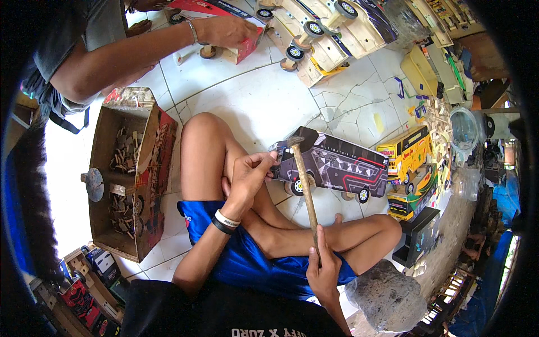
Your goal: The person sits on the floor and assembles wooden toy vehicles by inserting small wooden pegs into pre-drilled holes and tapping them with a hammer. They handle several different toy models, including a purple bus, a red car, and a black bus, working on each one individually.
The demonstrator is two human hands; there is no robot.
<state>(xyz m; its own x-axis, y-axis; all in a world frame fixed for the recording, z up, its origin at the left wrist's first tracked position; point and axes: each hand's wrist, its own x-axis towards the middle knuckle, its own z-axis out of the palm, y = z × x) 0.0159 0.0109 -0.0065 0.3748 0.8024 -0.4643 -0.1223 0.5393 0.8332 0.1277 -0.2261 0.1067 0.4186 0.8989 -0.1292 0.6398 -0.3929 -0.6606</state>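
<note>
A toy bus [348, 163], dark grey with white patterns and a red line, stands on its wheels on the tiled floor in front of my crossed legs. My left hand [251, 175] is at its left end. Thumb and forefinger are pinched together against the bus's edge; whatever is between them is too small to make out. My right hand [324, 269] is wrapped round the lower end of a hammer's wooden handle [305, 191]. The hammer's metal head [294, 141] is at the top, over the bus's left part as seen from above.
A wooden box [154, 168] holding wood scraps [129, 149] stands left. Ahead, another person's hand [233, 31] touches a red toy vehicle [247, 51], beside tipped wooden toy vehicles [362, 42]. Yellow toy vehicles [405, 154] and wood offcuts [438, 121] lie right, a grey stone [387, 295] near right.
</note>
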